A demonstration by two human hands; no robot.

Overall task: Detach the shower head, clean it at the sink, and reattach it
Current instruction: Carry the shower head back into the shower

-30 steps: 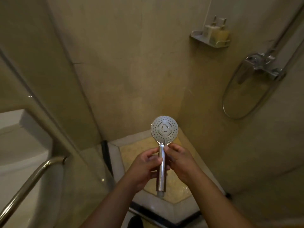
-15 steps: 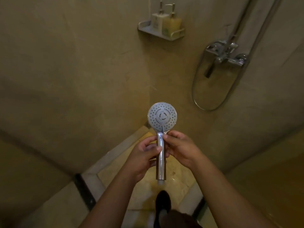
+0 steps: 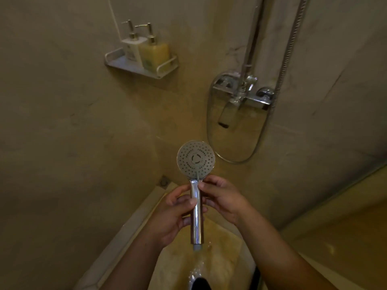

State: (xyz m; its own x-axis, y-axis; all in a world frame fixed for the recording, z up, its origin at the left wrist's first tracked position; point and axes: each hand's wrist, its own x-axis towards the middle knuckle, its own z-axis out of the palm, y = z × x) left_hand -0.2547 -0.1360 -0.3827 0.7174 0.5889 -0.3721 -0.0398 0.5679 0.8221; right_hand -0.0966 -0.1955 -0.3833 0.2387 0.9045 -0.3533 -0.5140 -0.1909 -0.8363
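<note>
On the far wall to the left, a shelf [image 3: 134, 66] carried a white pump bottle [image 3: 132, 48] and a yellow pump bottle [image 3: 154, 54], well apart from your work.

In the middle you held the shower head [image 3: 195, 159] out over the shower floor [image 3: 219, 248]. It was free of any hose. Your left grip [image 3: 173, 214] was curled round the middle of the chrome handle [image 3: 196, 222], thumb across its front. Your right grip [image 3: 224, 199] pinched the neck of the handle just below the round spray face, thumb and fingertips pressed on it. The long axis ran near to far: the spray face was at the far end, turned up towards you, and the bare threaded end [image 3: 197, 246] was at the near end, below both grips and touching nothing.

To the right, the mixer valve [image 3: 247, 95] sat on the far wall with the hose [image 3: 234, 158] hanging in a loop under it and climbing out of view at the top right. I could not tell where its free end lay.

My reading is that the head was off. Whether it had been cleaned did not show. The hose lay far and right of the head, so your right grip was the nearer one. To rejoin them, the threaded end would have had to swing away from you towards that side, with your left grip steadying the handle.
</note>
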